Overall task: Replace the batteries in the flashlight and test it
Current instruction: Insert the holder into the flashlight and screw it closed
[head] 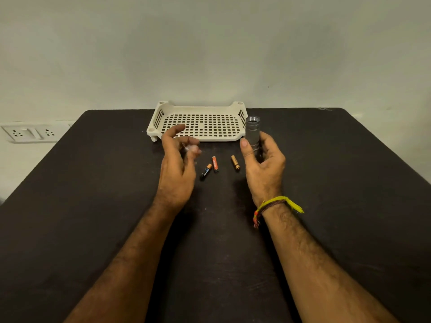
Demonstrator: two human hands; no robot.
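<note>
While right hand (262,159) grips the flashlight (253,134) upright above the tabletop (93,206), left hand (178,164) is blurred, grip indeterminate; three batteries (215,163) lie between the hands.

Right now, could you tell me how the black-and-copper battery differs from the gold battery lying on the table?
The black-and-copper battery has a dark body with a copper end, while the gold battery is gold-brown all over. The black-and-copper battery lies nearer the left hand and leans right at its far end; the gold battery lies nearer the right hand and leans left. Both are small cylinders lying flat and untouched on the dark table.
</note>
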